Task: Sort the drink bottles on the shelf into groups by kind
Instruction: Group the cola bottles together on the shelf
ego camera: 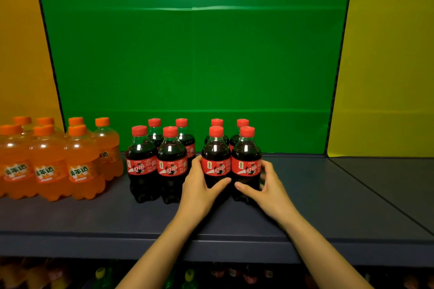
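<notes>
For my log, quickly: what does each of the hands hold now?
Left hand: closed around the front-left cola bottle of the right cluster.
Right hand: closed around the front-right cola bottle.

On shelf (pixel 328 195), far left: cluster of soda bottles (pixel 49 166) in two rows, front and back. Just right of it, near centre: four cola bottles (pixel 159 162), two in front, two behind; to their right across a narrow gap, second group of four cola bottles (pixel 231 159), same two-by-two order. Left hand (pixel 199 185) against the second group's left front bottle, right hand (pixel 265 183) against its right front bottle; lower shelf (pixel 211 274) beneath, stocked with more bottles.
</notes>
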The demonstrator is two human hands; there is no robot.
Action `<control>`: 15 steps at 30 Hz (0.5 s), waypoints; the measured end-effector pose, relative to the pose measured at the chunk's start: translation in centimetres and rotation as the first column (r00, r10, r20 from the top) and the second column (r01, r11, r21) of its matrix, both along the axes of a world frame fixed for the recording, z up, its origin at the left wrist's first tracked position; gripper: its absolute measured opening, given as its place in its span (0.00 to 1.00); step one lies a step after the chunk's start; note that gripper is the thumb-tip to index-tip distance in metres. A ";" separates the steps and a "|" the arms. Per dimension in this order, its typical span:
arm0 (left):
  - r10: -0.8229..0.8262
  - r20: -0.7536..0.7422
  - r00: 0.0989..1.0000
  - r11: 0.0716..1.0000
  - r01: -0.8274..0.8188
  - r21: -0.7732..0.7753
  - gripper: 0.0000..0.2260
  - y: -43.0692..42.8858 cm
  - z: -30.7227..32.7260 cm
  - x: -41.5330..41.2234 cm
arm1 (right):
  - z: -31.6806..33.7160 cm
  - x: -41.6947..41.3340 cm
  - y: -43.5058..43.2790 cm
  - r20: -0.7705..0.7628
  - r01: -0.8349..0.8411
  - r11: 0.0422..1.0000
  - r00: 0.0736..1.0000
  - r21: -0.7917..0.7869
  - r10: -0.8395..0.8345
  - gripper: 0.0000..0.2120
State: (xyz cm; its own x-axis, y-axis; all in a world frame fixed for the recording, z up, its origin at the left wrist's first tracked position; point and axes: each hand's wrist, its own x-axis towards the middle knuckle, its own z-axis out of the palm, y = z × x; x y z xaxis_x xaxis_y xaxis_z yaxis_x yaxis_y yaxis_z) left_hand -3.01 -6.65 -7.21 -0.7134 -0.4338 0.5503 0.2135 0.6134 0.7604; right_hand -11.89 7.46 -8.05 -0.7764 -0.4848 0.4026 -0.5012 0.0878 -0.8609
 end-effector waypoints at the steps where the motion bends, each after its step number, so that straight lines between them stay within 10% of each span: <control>1: 0.001 -0.005 1.000 1.000 -0.001 -0.002 0.29 0.0 0.0 -0.1 | -0.1 -0.1 0.0 -0.003 0.009 1.000 1.000 0.002 -0.009 0.30; 15: 0.111 -0.179 0.978 0.984 -0.133 -0.117 0.32 0.2 -1.1 5.3 | 0.0 0.1 0.4 0.051 -0.014 0.999 0.999 -0.040 0.016 0.39</control>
